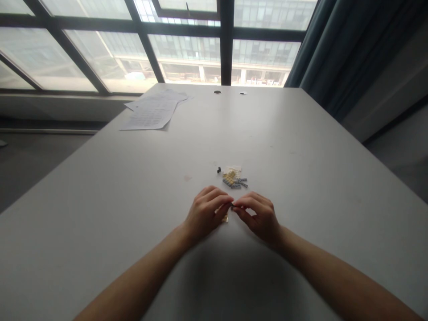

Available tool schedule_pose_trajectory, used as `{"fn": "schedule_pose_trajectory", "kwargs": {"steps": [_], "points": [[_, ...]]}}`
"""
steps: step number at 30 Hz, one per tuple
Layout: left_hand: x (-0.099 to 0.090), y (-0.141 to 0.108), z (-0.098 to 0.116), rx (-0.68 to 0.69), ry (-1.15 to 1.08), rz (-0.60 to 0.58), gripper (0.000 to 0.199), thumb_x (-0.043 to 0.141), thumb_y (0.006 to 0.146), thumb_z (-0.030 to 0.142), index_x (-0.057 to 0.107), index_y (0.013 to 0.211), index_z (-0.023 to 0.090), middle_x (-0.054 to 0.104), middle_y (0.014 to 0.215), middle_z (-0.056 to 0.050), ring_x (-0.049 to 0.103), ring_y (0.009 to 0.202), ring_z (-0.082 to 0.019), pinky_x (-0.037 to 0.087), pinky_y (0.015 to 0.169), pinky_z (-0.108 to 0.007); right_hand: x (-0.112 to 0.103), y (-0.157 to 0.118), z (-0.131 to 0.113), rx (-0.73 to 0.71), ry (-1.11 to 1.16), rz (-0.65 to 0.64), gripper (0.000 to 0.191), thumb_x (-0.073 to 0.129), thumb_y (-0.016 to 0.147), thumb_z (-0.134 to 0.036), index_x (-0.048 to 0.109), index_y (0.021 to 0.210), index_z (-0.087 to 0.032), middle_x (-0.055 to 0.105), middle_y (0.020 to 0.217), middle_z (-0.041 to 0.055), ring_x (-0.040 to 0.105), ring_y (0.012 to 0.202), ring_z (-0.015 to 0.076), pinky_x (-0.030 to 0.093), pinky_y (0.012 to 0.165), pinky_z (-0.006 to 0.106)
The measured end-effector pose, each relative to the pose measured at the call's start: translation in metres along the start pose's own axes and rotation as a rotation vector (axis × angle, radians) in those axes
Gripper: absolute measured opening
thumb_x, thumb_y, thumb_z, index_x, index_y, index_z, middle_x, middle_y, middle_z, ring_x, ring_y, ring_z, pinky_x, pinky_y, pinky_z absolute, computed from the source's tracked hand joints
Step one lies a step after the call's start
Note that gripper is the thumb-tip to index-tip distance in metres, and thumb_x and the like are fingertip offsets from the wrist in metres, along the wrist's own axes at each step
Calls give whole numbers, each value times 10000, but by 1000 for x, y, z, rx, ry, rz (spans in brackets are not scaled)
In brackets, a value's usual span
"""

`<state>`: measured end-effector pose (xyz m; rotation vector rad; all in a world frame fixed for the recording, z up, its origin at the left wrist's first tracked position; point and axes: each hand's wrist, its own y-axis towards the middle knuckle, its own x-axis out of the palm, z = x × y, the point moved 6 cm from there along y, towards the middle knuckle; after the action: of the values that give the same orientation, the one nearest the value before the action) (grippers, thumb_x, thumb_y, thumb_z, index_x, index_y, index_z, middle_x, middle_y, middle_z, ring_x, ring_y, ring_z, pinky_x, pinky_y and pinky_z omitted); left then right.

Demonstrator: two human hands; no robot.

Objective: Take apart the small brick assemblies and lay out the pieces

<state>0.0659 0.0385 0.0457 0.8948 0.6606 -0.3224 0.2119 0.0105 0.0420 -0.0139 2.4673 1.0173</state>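
My left hand [209, 209] and my right hand [259, 215] meet at their fingertips over the white table. Both pinch a small dark piece [232, 205] between them, too small to make out well. Under the fingers of my left hand lies a pale yellow piece [225, 219], partly hidden by them. Just beyond the hands is a little pile of cream and yellow pieces [230, 174], with grey bars [236, 183] along its near and right side. A small black piece [219, 170] sits left of the pile.
Printed paper sheets [152, 111] lie at the table's far left. Two round holes, one [217, 92] dark, are near the far edge of the white table [301, 156]. Windows stand behind it, and a dark blue curtain [337, 53] hangs at the right.
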Motion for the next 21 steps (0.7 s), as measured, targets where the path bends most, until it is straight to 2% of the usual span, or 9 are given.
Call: {"fn": "schedule_pose_trajectory", "kwargs": {"steps": [5, 12, 18, 21], "points": [[-5, -2, -6, -42, 47, 53, 143, 563, 856, 122, 646, 946, 195, 674, 893, -62, 566, 849, -185, 489, 787, -339, -2, 1, 4, 18, -43, -13, 46, 621, 864, -182, 655, 862, -213, 680, 765, 32, 623, 701, 161, 515, 676, 287], [-2, -3, -9, -81, 95, -46, 174, 513, 838, 113, 657, 890, 196, 663, 982, -71, 543, 949, -216, 467, 854, -391, -6, 4, 10, 55, -125, -29, 51, 620, 859, -179, 654, 845, -215, 676, 736, 22, 614, 693, 169, 499, 676, 294], [2, -3, -5, -22, 93, -149, 219, 523, 796, 126, 688, 904, 221, 644, 1079, -73, 520, 1054, -249, 427, 886, -420, 2, 1, 2, 65, -171, -227, 61, 629, 862, -177, 665, 828, -213, 684, 783, 27, 615, 739, 170, 487, 714, 287], [4, -4, -4, 5, 83, -164, 234, 528, 780, 113, 690, 908, 223, 637, 1108, -74, 506, 1099, -263, 408, 904, -430, 4, -5, -1, 75, -194, -270, 76, 623, 861, -160, 663, 815, -204, 675, 770, 29, 606, 724, 168, 476, 697, 279]]}}
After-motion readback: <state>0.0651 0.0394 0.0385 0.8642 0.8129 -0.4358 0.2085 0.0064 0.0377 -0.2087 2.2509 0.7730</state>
